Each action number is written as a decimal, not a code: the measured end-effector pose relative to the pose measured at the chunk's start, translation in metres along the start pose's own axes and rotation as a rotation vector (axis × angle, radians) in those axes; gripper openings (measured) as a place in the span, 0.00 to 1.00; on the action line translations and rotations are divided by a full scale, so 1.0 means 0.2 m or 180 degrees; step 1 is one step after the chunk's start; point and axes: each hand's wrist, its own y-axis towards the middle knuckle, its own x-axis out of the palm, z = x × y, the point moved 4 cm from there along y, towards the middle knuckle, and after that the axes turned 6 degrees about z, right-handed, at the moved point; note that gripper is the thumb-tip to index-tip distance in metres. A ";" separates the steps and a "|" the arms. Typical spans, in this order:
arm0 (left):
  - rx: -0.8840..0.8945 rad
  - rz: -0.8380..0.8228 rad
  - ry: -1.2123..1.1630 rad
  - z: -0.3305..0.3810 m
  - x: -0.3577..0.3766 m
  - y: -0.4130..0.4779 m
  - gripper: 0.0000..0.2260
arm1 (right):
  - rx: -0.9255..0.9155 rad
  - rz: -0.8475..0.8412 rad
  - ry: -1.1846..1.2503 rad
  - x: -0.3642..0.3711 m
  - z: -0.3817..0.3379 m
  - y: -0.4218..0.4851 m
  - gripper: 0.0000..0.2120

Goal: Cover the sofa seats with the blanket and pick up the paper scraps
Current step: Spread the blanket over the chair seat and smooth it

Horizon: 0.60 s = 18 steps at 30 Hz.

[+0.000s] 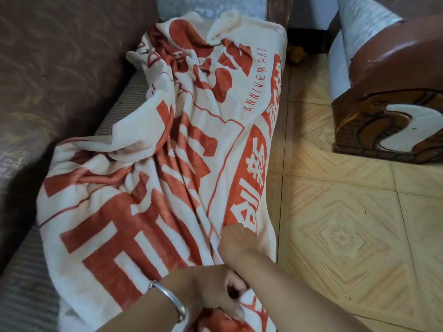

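Observation:
A white blanket (153, 178) with large orange-red print lies rumpled along the sofa seat (24, 291), its right edge hanging over the seat front. At the bottom, my left hand (215, 295), with a silver bangle on the wrist, grips a bunched part of the blanket's near end. Just above it, my right hand (233, 240) reaches across; its fingers are curled into a fold near the blanket's right edge and mostly hidden. No paper scraps can be made out.
The brown sofa backrest (60, 56) rises on the left. A carved wooden armchair (388, 111) stands at the right on the yellowish tiled floor (347, 224). A small yellow object (296, 53) lies on the floor in the gap behind.

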 end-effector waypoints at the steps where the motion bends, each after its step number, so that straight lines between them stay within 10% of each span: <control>1: -0.0027 0.0037 -0.0014 -0.01 0.02 0.02 0.06 | 0.0009 -0.0034 -0.0108 0.00 0.02 0.01 0.13; 8: 0.0057 0.0923 0.0227 -0.02 -0.10 -0.03 0.13 | -0.0024 -0.0411 -0.0786 -0.03 0.05 0.00 0.19; 12: 0.0620 0.2548 0.1138 -0.09 -0.33 -0.15 0.22 | 0.0029 -0.0480 -0.0969 -0.04 0.04 0.01 0.18; 18: 0.0226 0.2902 0.3707 -0.19 -0.45 -0.22 0.17 | 0.0235 0.0486 0.0135 -0.09 -0.04 0.06 0.16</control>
